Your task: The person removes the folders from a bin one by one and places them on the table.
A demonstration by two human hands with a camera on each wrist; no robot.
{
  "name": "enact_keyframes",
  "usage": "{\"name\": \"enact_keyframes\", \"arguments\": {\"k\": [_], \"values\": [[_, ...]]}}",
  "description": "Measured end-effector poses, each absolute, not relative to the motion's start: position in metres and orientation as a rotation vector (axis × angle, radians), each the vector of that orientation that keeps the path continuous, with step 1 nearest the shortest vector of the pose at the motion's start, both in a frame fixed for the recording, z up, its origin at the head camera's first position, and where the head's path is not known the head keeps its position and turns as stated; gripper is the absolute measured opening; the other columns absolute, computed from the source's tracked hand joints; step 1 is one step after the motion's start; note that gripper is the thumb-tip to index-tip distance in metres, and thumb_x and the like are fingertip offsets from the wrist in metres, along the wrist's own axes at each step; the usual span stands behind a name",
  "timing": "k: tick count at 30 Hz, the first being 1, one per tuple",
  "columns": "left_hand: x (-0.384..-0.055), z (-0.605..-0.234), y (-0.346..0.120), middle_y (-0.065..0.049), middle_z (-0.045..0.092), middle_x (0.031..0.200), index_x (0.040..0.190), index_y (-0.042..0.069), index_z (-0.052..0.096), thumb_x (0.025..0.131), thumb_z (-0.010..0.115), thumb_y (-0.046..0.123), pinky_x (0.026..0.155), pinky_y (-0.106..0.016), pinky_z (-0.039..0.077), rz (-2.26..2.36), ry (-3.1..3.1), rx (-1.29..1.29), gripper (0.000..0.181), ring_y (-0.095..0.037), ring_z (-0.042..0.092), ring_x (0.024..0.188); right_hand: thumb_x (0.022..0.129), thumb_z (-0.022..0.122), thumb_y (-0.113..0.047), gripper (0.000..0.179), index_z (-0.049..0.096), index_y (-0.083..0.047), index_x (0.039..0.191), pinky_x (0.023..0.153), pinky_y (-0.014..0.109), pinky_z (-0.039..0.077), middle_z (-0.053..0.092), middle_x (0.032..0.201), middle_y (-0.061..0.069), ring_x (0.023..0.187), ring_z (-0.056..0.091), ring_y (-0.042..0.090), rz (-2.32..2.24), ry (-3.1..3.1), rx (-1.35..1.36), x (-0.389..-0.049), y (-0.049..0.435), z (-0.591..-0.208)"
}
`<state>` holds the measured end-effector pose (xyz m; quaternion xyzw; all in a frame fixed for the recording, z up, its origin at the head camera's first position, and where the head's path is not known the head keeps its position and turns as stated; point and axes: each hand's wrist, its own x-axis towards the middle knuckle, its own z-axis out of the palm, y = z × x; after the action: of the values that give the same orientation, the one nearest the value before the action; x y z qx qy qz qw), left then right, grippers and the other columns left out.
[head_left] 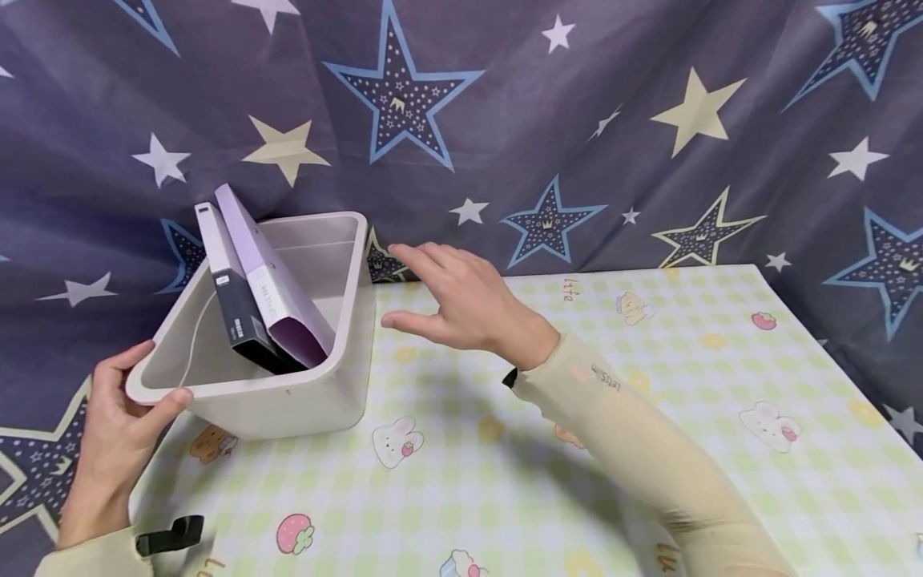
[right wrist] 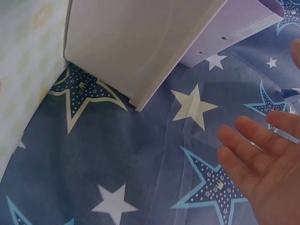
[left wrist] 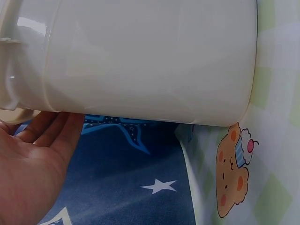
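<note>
A white plastic bin point(head_left: 303, 401) stands at the left end of the table. My left hand point(head_left: 118, 433) grips its near left corner, thumb on the rim and fingers on the outside. In the left wrist view, the fingers of that hand point(left wrist: 35, 168) lie against the bin's wall point(left wrist: 140, 61) below the rim. Inside the bin, a slim black-and-white box point(head_left: 241, 308) leans beside a purple binder-like folder point(head_left: 270, 264), and both stick out above the far rim. To the right of the bin, my right hand point(head_left: 469, 300) hangs above the table, fingers extended, thumb apart, holding nothing.
A table with a green-and-white checked cloth point(head_left: 447, 497) spreads to the right and toward me. Behind it hangs a dark blue curtain with stars point(head_left: 490, 128), close to the bin's far side. The table's far edge runs beyond my right hand.
</note>
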<state>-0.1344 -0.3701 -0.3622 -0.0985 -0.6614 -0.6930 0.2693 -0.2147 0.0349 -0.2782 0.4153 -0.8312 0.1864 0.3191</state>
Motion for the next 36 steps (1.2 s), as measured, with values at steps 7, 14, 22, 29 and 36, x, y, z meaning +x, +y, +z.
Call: {"name": "enact_keyframes", "arguments": {"k": [7, 14, 22, 29, 36], "values": [[-0.136, -0.363, -0.371, -0.014, 0.047, 0.123, 0.134, -0.006, 0.042, 0.067, 0.052, -0.036, 0.078, -0.012, 0.05, -1.866, -1.779, -0.271, 0.074, -0.017, 0.056, 0.099, 0.083, 0.06, -0.062, 0.077, 0.046, -0.013, 0.141, 0.081, 0.028, 0.049, 0.06, 0.112, 0.001, 0.097, 0.057, 0.013, 0.512, -2.275, 1.128, -0.217, 0.015, -0.266], [-0.134, -0.365, -0.372, -0.015, 0.048, 0.123, 0.134, -0.007, 0.041, 0.067, 0.05, -0.036, 0.079, -0.013, 0.05, -1.882, -1.765, -0.278, 0.074, -0.017, 0.056, 0.098, 0.083, 0.057, -0.065, 0.076, 0.044, -0.017, 0.141, 0.084, 0.023, 0.047, 0.058, 0.117, -0.003, 0.1, 0.056, 0.01, 0.471, -2.338, 1.15, -0.215, -0.015, -0.255], [-0.136, -0.364, -0.373, -0.013, 0.047, 0.124, 0.136, -0.006, 0.04, 0.068, 0.053, -0.035, 0.079, -0.011, 0.049, -1.826, -1.823, -0.297, 0.075, -0.016, 0.055, 0.1, 0.083, 0.052, -0.069, 0.078, 0.04, -0.022, 0.145, 0.084, 0.022, 0.046, 0.055, 0.126, -0.005, 0.107, 0.055, 0.008, 0.433, -2.449, 1.137, -0.214, -0.04, -0.242], [-0.134, -0.364, -0.371, -0.012, 0.048, 0.122, 0.135, -0.005, 0.041, 0.068, 0.052, -0.035, 0.079, -0.011, 0.049, -1.834, -1.813, -0.281, 0.074, -0.015, 0.056, 0.098, 0.085, 0.049, -0.069, 0.077, 0.035, -0.027, 0.147, 0.092, 0.025, 0.044, 0.047, 0.14, -0.005, 0.123, 0.045, 0.006, 0.515, -2.543, 1.153, -0.213, -0.054, -0.232], [-0.135, -0.364, -0.37, -0.014, 0.048, 0.122, 0.135, -0.007, 0.041, 0.067, 0.05, -0.036, 0.079, -0.012, 0.05, -1.834, -1.799, -0.291, 0.074, -0.016, 0.056, 0.098, 0.085, 0.053, -0.066, 0.078, 0.034, -0.024, 0.148, 0.101, 0.015, 0.033, 0.043, 0.144, -0.008, 0.127, 0.039, -0.001, 0.604, -2.537, 1.236, -0.217, -0.069, -0.224]]}}
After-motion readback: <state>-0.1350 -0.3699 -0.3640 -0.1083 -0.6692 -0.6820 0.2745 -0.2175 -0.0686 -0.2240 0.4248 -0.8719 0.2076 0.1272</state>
